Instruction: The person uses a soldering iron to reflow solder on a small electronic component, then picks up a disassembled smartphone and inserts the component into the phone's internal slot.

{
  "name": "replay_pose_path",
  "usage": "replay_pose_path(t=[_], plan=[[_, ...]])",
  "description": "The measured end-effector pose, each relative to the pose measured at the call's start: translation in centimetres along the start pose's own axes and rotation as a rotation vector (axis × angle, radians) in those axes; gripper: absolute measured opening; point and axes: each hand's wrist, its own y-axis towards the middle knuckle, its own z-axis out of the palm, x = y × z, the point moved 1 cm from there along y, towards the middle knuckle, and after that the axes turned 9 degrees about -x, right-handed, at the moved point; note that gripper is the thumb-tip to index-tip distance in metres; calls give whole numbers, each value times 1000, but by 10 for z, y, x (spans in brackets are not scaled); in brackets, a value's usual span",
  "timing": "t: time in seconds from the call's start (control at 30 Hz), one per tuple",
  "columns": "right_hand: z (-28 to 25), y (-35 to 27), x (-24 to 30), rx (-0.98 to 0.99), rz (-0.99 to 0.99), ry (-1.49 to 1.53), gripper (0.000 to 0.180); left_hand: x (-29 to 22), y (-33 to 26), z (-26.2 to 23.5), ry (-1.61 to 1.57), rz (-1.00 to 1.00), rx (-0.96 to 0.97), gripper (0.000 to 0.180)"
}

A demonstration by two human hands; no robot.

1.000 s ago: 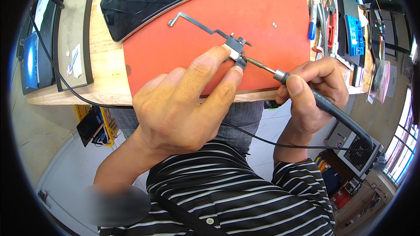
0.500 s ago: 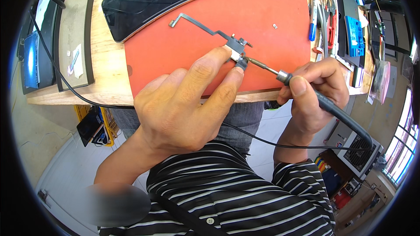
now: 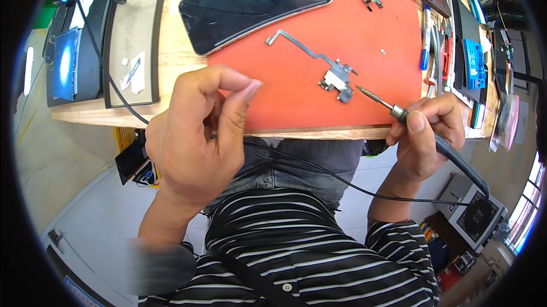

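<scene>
Red mat (image 3: 319, 56) on counter (image 3: 171, 62): left hand (image 3: 194, 136) lifted clear, fingers loosely curled on nothing; right hand (image 3: 427, 133) grips soldering iron (image 3: 393, 110), tip just right of flex-cable part (image 3: 333, 76) lying mid-mat; likely repositioning, part wants steadying before tip contact.

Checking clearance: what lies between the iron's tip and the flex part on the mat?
Nothing: in the head view only bare red mat separates the iron's tip from the flex part.
</scene>
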Motion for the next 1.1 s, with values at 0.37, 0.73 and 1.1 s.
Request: replay_pose_path(t=[0.37, 0.73, 1.1], plan=[[8, -5, 5, -8, -74, -38, 24, 26, 2, -5, 85, -20, -39, 7], [40, -5, 3, 92, -48, -168, 21, 22, 3, -2, 166, 14, -35, 9], [45, -5, 5, 94, 22, -159, 20, 25, 0, -1, 84, 117, -2, 14]])
